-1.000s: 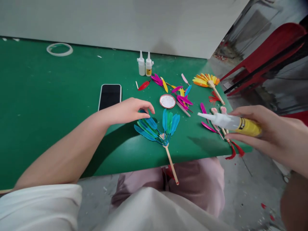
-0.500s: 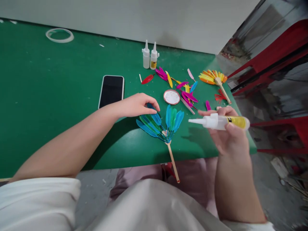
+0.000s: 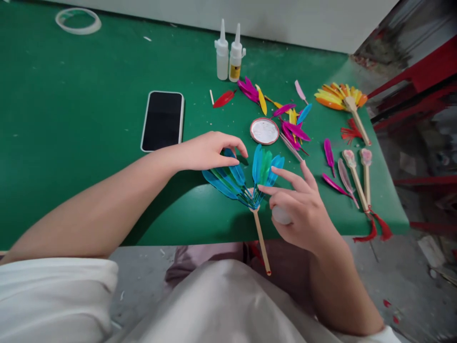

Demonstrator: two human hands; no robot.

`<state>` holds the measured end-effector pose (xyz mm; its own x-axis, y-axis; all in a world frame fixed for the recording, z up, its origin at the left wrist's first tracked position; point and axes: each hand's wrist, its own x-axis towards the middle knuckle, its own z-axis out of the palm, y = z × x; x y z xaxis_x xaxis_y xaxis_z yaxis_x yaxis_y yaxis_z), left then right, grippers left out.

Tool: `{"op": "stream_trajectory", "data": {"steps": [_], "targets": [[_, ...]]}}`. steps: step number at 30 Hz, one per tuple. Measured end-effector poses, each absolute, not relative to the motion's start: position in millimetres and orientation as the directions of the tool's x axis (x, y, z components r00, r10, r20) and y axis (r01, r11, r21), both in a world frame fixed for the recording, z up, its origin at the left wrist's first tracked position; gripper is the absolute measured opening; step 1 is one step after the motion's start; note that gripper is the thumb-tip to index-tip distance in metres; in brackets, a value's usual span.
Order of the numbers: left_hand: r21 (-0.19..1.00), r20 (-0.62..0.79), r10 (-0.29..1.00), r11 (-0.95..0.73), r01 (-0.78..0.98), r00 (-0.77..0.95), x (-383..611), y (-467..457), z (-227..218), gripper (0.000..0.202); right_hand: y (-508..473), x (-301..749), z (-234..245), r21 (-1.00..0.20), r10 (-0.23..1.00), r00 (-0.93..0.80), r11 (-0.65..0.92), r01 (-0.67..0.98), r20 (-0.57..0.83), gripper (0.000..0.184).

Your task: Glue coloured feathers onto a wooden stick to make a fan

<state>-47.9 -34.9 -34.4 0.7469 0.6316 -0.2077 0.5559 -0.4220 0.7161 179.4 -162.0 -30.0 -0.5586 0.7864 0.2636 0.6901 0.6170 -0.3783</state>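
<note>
Left hand (image 3: 209,151) pressing fingers on blue feather fan (image 3: 246,178), right hand (image 3: 302,212) gripping likely glue bottle (image 3: 281,215) (mostly hidden)

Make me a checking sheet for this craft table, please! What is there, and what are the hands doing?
Surface: green table, dotted with small white specks.
Job's things: blue-green feather fan on a stick, at the near edge; white bottle.
Clutter: phone, two glue bottles, round lid, loose feathers, yellow-orange fan, tape ring.
Grips: left hand rests fingertips on the fan's feathers; right hand holds the white bottle beside the fan's hub.
Cables: nothing seen.
Surroundings: pale wall, red chair, grey floor.
</note>
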Motion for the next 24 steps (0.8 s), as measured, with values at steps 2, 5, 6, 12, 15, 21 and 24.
{"op": "stream_trajectory", "data": {"steps": [2,5,6,12,15,21,24], "targets": [[0.712,-0.208,0.629,-0.428,0.557,0.749,-47,-35,-36,0.028,-164,178,-29,-0.376,0.780,-0.589,0.621,0.688,0.212,0.025],[0.702,-0.198,0.626,-0.447,0.555,0.754,-46,-36,-36,0.027,-165,175,-29,-0.374,0.771,-0.619,0.623,0.687,0.149,0.028],[0.699,-0.193,0.624,-0.454,0.552,0.757,-46,-36,-36,0.027,-165,175,-29,-0.373,0.771,-0.622,0.622,0.688,0.139,0.029],[0.684,-0.186,0.622,-0.473,0.555,0.760,-46,-36,-36,0.028,-166,170,-33,-0.369,0.758,-0.639,0.635,0.678,0.132,0.025],[0.672,-0.198,0.624,-0.475,0.568,0.756,-46,-36,-36,0.030,-166,168,-34,-0.362,0.757,-0.642,0.636,0.681,0.120,0.022],[0.624,-0.230,0.666,-0.459,0.633,0.710,-46,-35,-34,0.035,-166,166,-37,-0.367,0.766,-0.636,0.621,0.693,0.094,0.022],[0.613,-0.202,0.721,-0.434,0.660,0.663,-50,-33,-32,0.036,-166,167,-37,-0.372,0.765,-0.637,0.620,0.691,0.092,0.022]]}}
